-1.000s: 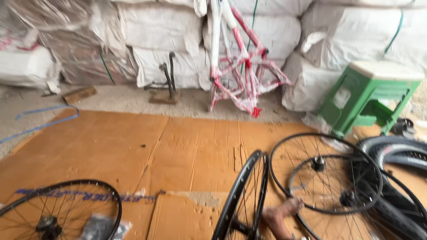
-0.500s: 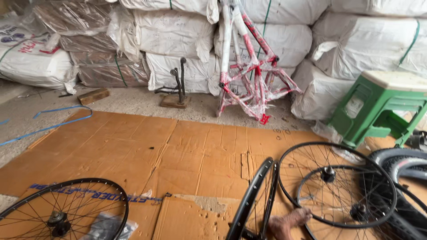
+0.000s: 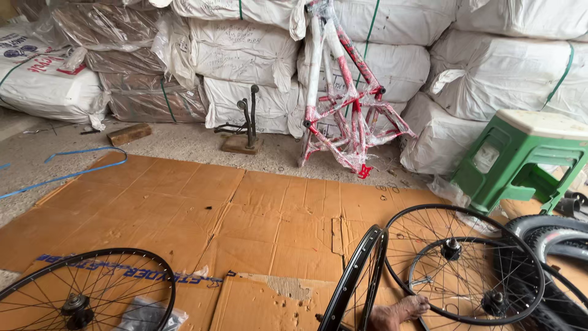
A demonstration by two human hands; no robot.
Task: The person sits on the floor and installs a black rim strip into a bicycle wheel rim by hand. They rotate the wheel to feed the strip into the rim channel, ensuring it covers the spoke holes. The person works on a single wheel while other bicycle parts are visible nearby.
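— Where's the hand?

— One hand shows at the bottom edge, beside an upright black bicycle rim standing on the cardboard sheets. Which hand it is, and whether its grip is apart or together, I cannot tell.

— And around it?

— Two spoked wheels lie just right of it, tyres beyond. A wrapped red-and-white bicycle frame leans against white sacks; a green plastic stool stands right.

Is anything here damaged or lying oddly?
The cardboard sheet on the floor is torn near its front edge, its top layer peeled so the corrugated ribs show. A blue strap trails loose across the concrete. The bicycle frame merely leans, wrapped, against the sacks.
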